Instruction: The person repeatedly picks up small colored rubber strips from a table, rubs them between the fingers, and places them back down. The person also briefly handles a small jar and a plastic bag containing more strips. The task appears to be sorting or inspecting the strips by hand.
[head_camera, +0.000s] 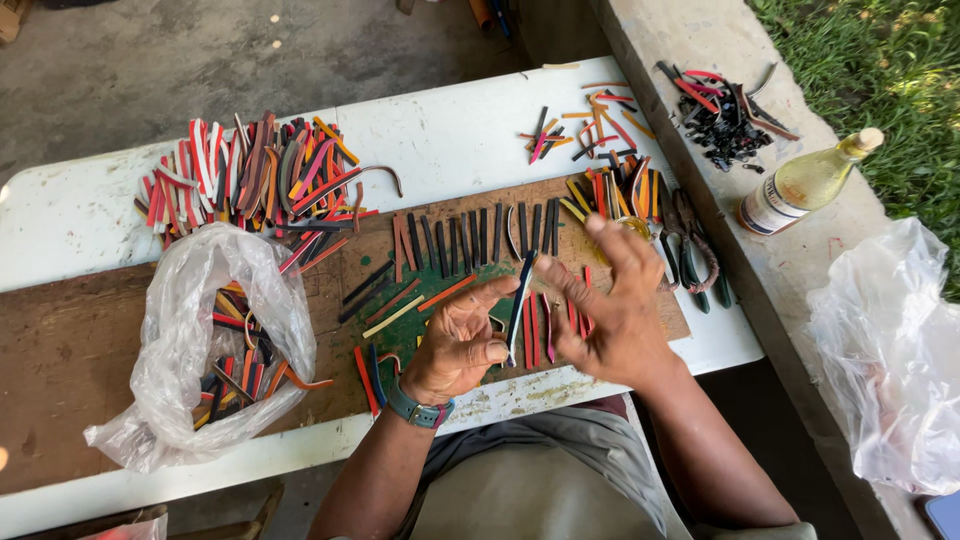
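Note:
My left hand (458, 343) pinches a narrow dark strip (520, 300) with a light blue edge, holding it upright over the brown board (80, 350). A teal watch sits on that wrist. My right hand (610, 305) hovers just right of the strip with its fingers spread and slightly blurred; whether it touches the strip is unclear. A row of dark strips (480, 235) lies on the board beyond both hands. Red and pink strips (535, 335) lie under the hands.
A heap of coloured strips (250, 175) lies at the back left. A clear plastic bag (215, 340) holds more strips. Pliers (695, 260) rest right of the board. On the concrete ledge stand a glass bottle (800, 185), dark scraps (725, 120) and another plastic bag (890, 350).

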